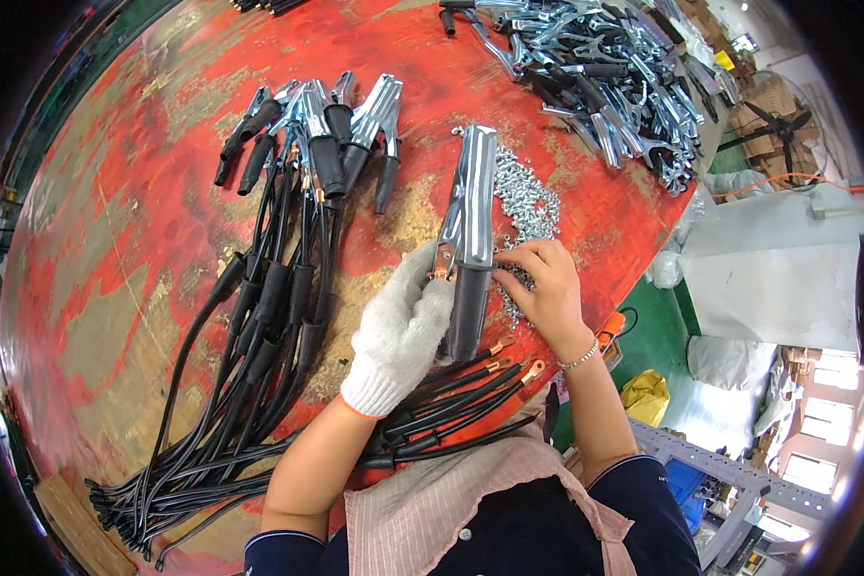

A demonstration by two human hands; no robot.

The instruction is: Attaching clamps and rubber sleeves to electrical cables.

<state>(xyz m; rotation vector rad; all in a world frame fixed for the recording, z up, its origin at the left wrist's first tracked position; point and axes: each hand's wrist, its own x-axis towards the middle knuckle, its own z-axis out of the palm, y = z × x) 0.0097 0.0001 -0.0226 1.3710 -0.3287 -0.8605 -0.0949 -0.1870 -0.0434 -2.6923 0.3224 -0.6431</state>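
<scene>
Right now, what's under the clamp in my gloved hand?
Part of your gloved left hand; small metal fasteners show on the table right of the clamp. Whatever it covers is hidden.

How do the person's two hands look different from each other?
The left hand wears a white glove; the right hand is bare, with a bracelet at the wrist. The left hand holds a shiny clamp; the right hand curls beside it, near small metal pieces. Both are close to the clamp.
</scene>
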